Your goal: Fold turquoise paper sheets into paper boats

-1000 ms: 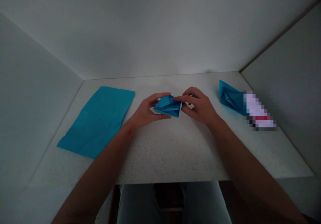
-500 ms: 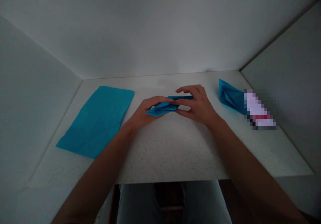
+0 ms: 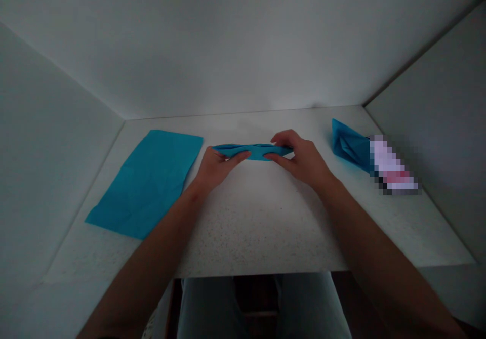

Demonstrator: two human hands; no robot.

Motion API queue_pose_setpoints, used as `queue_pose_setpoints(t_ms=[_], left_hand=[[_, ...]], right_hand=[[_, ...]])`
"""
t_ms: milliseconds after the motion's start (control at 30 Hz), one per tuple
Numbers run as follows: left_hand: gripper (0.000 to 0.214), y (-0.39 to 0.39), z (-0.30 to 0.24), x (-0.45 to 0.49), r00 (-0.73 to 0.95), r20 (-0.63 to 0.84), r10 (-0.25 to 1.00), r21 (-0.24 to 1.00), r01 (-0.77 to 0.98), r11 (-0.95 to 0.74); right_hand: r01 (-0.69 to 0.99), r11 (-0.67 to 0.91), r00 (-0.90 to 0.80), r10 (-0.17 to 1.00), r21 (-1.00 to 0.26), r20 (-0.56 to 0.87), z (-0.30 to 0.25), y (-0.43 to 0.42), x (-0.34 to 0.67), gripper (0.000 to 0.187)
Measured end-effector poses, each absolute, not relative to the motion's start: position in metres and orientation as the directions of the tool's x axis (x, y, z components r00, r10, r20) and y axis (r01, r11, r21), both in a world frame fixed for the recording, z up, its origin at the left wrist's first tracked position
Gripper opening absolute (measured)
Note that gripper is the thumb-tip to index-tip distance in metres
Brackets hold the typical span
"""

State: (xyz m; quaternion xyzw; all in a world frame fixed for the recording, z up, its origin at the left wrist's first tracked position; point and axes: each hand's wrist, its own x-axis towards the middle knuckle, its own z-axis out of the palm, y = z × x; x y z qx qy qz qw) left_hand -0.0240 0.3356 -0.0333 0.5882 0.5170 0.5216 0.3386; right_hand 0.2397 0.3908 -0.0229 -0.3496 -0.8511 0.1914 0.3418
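Note:
A folded blue paper boat (image 3: 258, 151), long and narrow with pointed ends, is held level over the middle of the white tabletop. At its left end my left hand (image 3: 216, 167) is closed on it, the thumb pressed along the near side and the other fingers hidden behind. My right hand (image 3: 299, 157) pinches the right end, its thumb on the near side and its fingers curled over the far edge. To the left lies a flat sheet of blue paper (image 3: 146, 184), slightly creased. On the right rests a second folded blue paper boat (image 3: 351, 146).
A pixelated pale object with a red patch (image 3: 393, 164) touches the second boat. The white tabletop (image 3: 261, 232) is bounded by a wall (image 3: 243, 45) behind and panels on both sides. Its front edge runs above my legs (image 3: 207, 308).
The held paper boat has turned from a tilted, partly spread position to level, its long side facing me. Both thumbs now press its near side.

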Motion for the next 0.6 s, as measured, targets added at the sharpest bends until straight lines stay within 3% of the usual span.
queue_pose_setpoints(t_ms=[100, 300, 467, 600], left_hand=[[0.041, 0.342, -0.038, -0.024, -0.166, 0.173, 0.971, 0.981, 0.121, -0.154], [0.056, 0.349, -0.041, -0.022, -0.280, 0.054, 0.959, 0.993, -0.086, -0.082], [0.061, 0.351, -0.039, -0.026, -0.359, 0.059, 0.931, 0.985, -0.133, -0.114], [0.056, 0.356, -0.041, -0.033, -0.439, 0.115, 0.891, 0.981, -0.090, -0.171]], right_hand=[[0.417, 0.562, -0.474, 0.805, -0.714, 0.358, -0.021, 0.391, 0.240, 0.040], [0.336, 0.449, -0.347, 0.876, -0.828, 0.335, -0.021, 0.397, 0.239, 0.038], [0.189, 0.292, -0.319, 0.921, -0.938, 0.222, -0.028, 0.404, 0.240, 0.045], [0.184, 0.300, -0.325, 0.917, -0.936, 0.230, -0.030, 0.403, 0.241, 0.044]])
